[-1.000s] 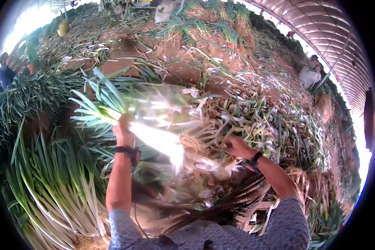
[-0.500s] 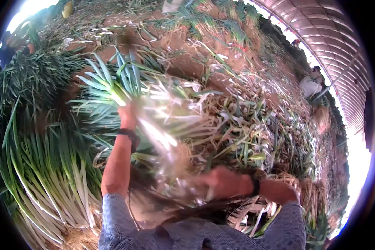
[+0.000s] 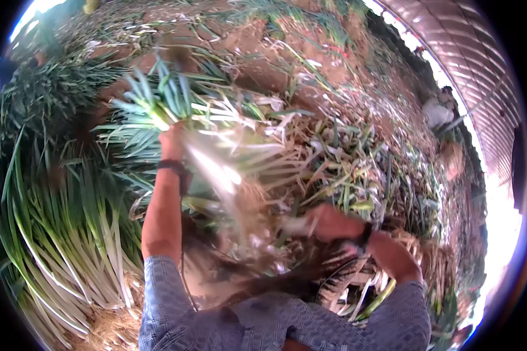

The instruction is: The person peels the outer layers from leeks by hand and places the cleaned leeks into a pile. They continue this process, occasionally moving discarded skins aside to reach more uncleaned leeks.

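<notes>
My left hand (image 3: 171, 142) is wrapped round a bunch of green onions (image 3: 216, 171). Its green leaves fan out above the fist, while the white stalks slant down to the right towards blurred roots. Right of the root end is my right hand (image 3: 332, 223), smeared by motion, with its fingers curled. A pale, blurred piece sticks out from it to the left, and I cannot make out what it is. More onions (image 3: 129, 155) lie beneath and behind my left hand.
A large pile of long green onions (image 3: 70, 245) lies at the left, with darker leafy heaps (image 3: 47, 105) behind. Stripped leaves (image 3: 357, 169) cover the ground at the right. A pale sack (image 3: 436, 114) and a ribbed roof (image 3: 474, 64) show farther off. Part of a person (image 3: 6, 73) shows at far left.
My left hand has shifted slightly left and up with the bunch. My right hand has moved up and to the right, away from the roots.
</notes>
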Demonstrator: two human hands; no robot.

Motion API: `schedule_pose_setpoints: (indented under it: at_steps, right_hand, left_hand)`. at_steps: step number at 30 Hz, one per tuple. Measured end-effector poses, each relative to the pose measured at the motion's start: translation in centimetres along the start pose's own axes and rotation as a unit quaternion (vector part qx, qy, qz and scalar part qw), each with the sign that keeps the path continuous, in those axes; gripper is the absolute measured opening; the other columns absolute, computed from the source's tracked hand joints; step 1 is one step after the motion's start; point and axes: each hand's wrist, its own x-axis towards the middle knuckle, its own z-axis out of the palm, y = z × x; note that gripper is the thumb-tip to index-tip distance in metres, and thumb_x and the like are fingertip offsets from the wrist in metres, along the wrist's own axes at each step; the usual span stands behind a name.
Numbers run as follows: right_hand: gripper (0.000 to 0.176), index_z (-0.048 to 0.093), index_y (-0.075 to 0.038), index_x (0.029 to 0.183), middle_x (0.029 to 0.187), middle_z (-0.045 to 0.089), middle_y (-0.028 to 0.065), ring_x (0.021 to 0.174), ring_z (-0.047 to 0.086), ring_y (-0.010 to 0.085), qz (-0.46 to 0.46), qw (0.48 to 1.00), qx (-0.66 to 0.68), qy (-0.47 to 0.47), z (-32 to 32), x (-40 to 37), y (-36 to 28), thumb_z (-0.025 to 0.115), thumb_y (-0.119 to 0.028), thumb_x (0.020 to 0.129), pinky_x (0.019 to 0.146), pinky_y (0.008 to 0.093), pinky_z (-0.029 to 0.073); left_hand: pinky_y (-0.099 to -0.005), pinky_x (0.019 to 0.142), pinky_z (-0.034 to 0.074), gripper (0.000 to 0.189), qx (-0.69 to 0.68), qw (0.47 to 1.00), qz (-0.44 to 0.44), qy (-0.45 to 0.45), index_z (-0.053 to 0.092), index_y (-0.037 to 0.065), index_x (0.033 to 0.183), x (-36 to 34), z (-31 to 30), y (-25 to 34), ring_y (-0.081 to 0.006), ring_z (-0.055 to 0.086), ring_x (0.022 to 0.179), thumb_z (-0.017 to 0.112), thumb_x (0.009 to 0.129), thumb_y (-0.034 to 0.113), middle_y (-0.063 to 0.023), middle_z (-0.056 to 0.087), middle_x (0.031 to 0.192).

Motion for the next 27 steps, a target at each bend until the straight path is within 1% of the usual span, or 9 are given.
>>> schedule_pose_setpoints:
  at_steps: [1, 3, 6, 9, 12, 18, 21, 22, 27]
  right_hand:
    - [0.032, 0.067, 0.000, 0.110, 0.099, 0.072, 0.0150, 0.085, 0.070, 0.0240, 0.121, 0.992, 0.027, 0.033, -2.0, -0.5, 2.2, 0.075, -0.019, 0.084, 0.079, 0.0392, 0.056]
    - [0.069, 0.049, -0.008, 0.140, 0.148, 0.041, 0.0223, 0.122, 0.055, 0.0316, 0.122, 0.963, -0.212, 0.109, -2.4, -1.8, 6.0, 0.078, -0.035, 0.083, 0.102, 0.0413, 0.047]
    - [0.078, 0.035, -0.010, 0.150, 0.158, 0.026, 0.0200, 0.131, 0.047, 0.0343, 0.099, 0.967, 0.235, 0.013, -0.8, 1.4, 3.4, 0.072, -0.041, 0.089, 0.109, 0.0440, 0.043]
    - [0.064, 0.041, -0.005, 0.145, 0.151, 0.039, 0.0186, 0.124, 0.053, 0.0262, 0.058, 0.935, 0.349, -0.015, 4.0, 5.0, 0.4, 0.066, -0.037, 0.095, 0.100, 0.0383, 0.049]
    - [0.036, 0.055, -0.002, 0.123, 0.118, 0.058, 0.0105, 0.100, 0.059, 0.0136, -0.035, 0.971, 0.202, -0.123, 7.5, 7.7, -0.2, 0.062, -0.027, 0.097, 0.076, 0.0289, 0.051]
    - [0.022, 0.064, -0.001, 0.105, 0.075, 0.064, 0.0029, 0.066, 0.060, 0.0122, 0.031, 0.934, 0.322, -0.151, 6.8, 2.7, -0.3, 0.053, -0.020, 0.101, 0.060, 0.0278, 0.049]
    - [0.027, 0.067, -0.001, 0.108, 0.078, 0.066, 0.0037, 0.068, 0.061, 0.0120, 0.027, 0.951, 0.288, -0.109, 7.6, 0.8, 0.1, 0.056, -0.025, 0.100, 0.060, 0.0290, 0.050]
    - [0.042, 0.054, -0.002, 0.136, 0.087, 0.064, 0.0075, 0.074, 0.063, 0.0152, 0.028, 0.960, 0.219, -0.173, 6.3, 0.3, -2.0, 0.046, -0.031, 0.106, 0.067, 0.0282, 0.057]
    - [0.039, 0.059, -0.005, 0.133, 0.080, 0.064, 0.0025, 0.068, 0.061, 0.0102, 0.008, 0.927, 0.354, -0.120, 5.1, -3.1, -1.7, 0.053, -0.031, 0.104, 0.063, 0.0258, 0.053]
  left_hand:
    - [-0.0459, 0.071, 0.056, 0.035, 0.010, 1.000, -0.014, -0.002, 0.061, -0.007, 0.103, 0.2, -0.3, 0.1, -0.0311, 0.064, 0.078, 0.074, 0.080, 0.016, -0.0162, 0.064, 0.095]
    - [-0.0465, 0.078, 0.056, 0.034, 0.004, 0.998, -0.063, 0.020, 0.060, -0.004, 0.108, -0.2, -0.2, 1.2, -0.0325, 0.065, 0.085, 0.071, 0.084, 0.017, -0.0176, 0.064, 0.100]
    - [-0.0470, 0.088, 0.054, 0.034, -0.156, 0.968, -0.188, 0.064, 0.058, -0.001, 0.112, -1.7, 1.3, 4.7, -0.0335, 0.064, 0.095, 0.069, 0.087, 0.018, -0.0184, 0.065, 0.106]
    - [-0.0476, 0.086, 0.055, 0.031, -0.211, 0.961, -0.180, -0.002, 0.060, -0.001, 0.110, -3.2, 2.1, 6.8, -0.0337, 0.065, 0.093, 0.067, 0.088, 0.019, -0.0166, 0.066, 0.104]
    - [-0.0393, 0.084, 0.055, 0.026, -0.218, 0.961, -0.169, 0.024, 0.062, -0.006, 0.111, -3.0, 1.4, 6.8, -0.0292, 0.066, 0.091, 0.057, 0.095, 0.013, -0.0149, 0.067, 0.102]
    - [-0.0406, 0.087, 0.055, 0.029, -0.225, 0.957, -0.162, 0.080, 0.059, -0.009, 0.114, -2.9, -1.9, 6.4, -0.0322, 0.066, 0.095, 0.060, 0.091, 0.009, -0.0177, 0.066, 0.107]
    - [-0.0539, 0.093, 0.054, 0.035, -0.215, 0.955, -0.183, 0.094, 0.054, -0.007, 0.119, -0.9, -3.7, 3.6, -0.0407, 0.065, 0.098, 0.061, 0.090, 0.011, -0.0222, 0.065, 0.107]
    - [-0.0541, 0.092, 0.054, 0.034, -0.193, 0.956, -0.182, 0.123, 0.054, -0.007, 0.119, -1.0, -3.7, 3.0, -0.0407, 0.065, 0.098, 0.061, 0.090, 0.011, -0.0224, 0.065, 0.108]
    - [-0.0519, 0.090, 0.055, 0.028, -0.162, 0.957, -0.219, 0.097, 0.058, -0.004, 0.113, -1.9, -3.2, 4.2, -0.0379, 0.065, 0.095, 0.061, 0.089, 0.010, -0.0185, 0.066, 0.105]
